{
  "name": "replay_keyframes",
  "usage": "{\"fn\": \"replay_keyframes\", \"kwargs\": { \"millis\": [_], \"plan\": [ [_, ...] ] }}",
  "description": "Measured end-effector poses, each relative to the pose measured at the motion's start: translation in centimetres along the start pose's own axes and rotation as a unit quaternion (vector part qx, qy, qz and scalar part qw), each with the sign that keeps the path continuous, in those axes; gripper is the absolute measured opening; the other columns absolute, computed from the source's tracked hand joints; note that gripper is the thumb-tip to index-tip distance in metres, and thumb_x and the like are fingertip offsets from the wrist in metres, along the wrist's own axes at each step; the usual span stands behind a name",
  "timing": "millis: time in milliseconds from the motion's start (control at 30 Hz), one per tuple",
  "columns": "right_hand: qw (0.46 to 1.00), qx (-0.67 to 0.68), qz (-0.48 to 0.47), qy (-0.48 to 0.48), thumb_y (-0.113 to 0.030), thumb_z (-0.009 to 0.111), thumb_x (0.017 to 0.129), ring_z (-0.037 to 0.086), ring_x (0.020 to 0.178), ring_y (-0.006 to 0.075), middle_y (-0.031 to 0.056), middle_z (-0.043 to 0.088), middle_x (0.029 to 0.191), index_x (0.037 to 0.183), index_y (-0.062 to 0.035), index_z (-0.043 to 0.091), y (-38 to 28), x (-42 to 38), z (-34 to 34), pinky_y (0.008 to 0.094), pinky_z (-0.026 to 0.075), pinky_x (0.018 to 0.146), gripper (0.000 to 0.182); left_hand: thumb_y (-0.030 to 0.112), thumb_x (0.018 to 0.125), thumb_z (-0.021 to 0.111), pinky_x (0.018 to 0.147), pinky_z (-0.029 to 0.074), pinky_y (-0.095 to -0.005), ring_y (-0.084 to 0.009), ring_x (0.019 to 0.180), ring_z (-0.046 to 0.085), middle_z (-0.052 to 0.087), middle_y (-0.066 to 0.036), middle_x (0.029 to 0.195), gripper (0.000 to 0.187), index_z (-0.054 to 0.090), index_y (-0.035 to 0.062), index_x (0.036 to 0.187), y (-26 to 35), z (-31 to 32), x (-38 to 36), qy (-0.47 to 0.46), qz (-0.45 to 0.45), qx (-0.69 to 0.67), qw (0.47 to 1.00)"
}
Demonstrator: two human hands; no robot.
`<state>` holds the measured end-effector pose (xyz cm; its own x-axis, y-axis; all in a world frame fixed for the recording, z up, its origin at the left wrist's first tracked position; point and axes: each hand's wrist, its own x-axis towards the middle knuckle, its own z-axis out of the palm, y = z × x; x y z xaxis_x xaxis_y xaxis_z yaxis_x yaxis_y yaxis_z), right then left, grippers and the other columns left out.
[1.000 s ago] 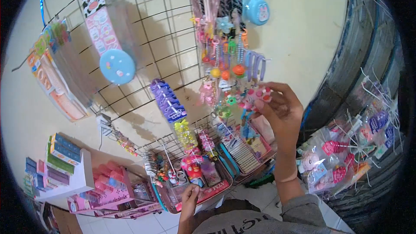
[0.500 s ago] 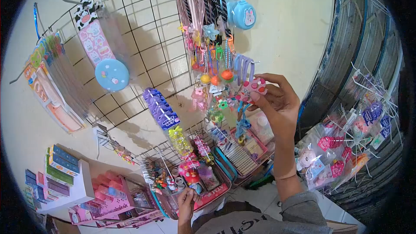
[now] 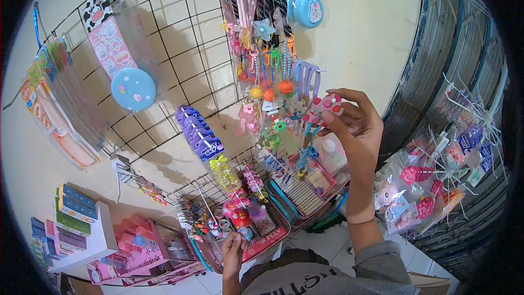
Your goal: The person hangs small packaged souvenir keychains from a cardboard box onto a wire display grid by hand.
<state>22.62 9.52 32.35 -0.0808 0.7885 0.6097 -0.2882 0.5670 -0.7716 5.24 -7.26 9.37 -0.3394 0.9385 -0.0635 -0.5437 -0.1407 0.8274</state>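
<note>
Raised at the right of centre, my right hand (image 3: 355,120) pinches a pink card with red and white spots (image 3: 326,108), beside purple loops (image 3: 307,80) on a hook. Below the card hangs a blue strap-like item (image 3: 307,153). My left hand (image 3: 234,243) is low in the view with its fingers closed at the bottom of a red and pink item (image 3: 238,213); a small blue piece (image 3: 245,233) shows by the fingertips. Above it hang yellow (image 3: 221,169) and purple (image 3: 199,133) packets.
A black wire grid (image 3: 180,38) on the wall carries straps, charms and a round blue case (image 3: 134,89). Wire baskets (image 3: 267,240) stand below. A white shelf (image 3: 101,240) is at lower left. Bagged goods (image 3: 404,196) hang at right before a metal shutter (image 3: 436,76).
The view has shifted slightly, so the wall goods sit a little further left and higher. The card in my right hand has moved slightly right and up. Both hands keep their closed poses.
</note>
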Motion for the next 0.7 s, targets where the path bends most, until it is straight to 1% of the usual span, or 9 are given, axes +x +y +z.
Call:
{"fn": "replay_keyframes", "kwargs": {
  "millis": [167, 433, 600, 700],
  "plan": [
    [1.0, -0.001, 0.003, 0.003, 0.001, 0.056, 0.068, 0.052, 0.065, 0.0088, 0.0072, 0.054, 0.077, 0.096, 0.0, 0.046, 0.3, 0.0, -0.2, 0.0213, 0.046, 0.053, 0.029, 0.016, 0.081, 0.041, 0.053, 0.032, -0.0245, -0.01, 0.051, 0.033, 0.035, 0.0, 0.057, 0.017, 0.041, 0.0037, 0.069, 0.0, -0.2, 0.2, -0.009, -0.003, -0.003, 1.0],
    [1.0, -0.008, 0.0, 0.013, 0.001, 0.056, 0.068, 0.052, 0.066, 0.0085, 0.0065, 0.054, 0.077, 0.095, 0.0001, 0.046, 0.3, -0.3, -0.2, 0.0211, 0.046, 0.053, 0.029, 0.014, 0.081, 0.041, 0.05, 0.029, -0.0224, -0.0089, 0.051, 0.032, 0.036, -0.001, 0.057, 0.016, 0.041, 0.0028, 0.07, 0.0, -0.6, 0.6, -0.008, 0.001, -0.011, 1.0],
    [0.999, -0.031, 0.002, 0.018, 0.002, 0.055, 0.069, 0.052, 0.064, 0.0081, 0.0067, 0.055, 0.076, 0.096, 0.0008, 0.046, 1.3, -0.7, -0.8, 0.0205, 0.046, 0.051, 0.028, 0.014, 0.081, 0.041, 0.051, 0.03, -0.0231, -0.0092, 0.051, 0.032, 0.035, -0.001, 0.056, 0.017, 0.041, 0.0027, 0.069, -0.1, -0.6, 0.6, -0.014, -0.005, -0.001, 1.0],
    [0.998, -0.046, 0.023, 0.022, 0.003, 0.055, 0.069, 0.052, 0.062, 0.008, 0.007, 0.055, 0.075, 0.096, 0.0014, 0.046, 1.6, -1.1, -1.2, 0.0202, 0.046, 0.051, 0.028, 0.014, 0.081, 0.041, 0.051, 0.03, -0.0234, -0.0093, 0.051, 0.032, 0.035, -0.001, 0.055, 0.017, 0.041, 0.0025, 0.069, -0.3, -0.7, 0.4, -0.017, -0.016, 0.002, 1.0]
  ]
}}
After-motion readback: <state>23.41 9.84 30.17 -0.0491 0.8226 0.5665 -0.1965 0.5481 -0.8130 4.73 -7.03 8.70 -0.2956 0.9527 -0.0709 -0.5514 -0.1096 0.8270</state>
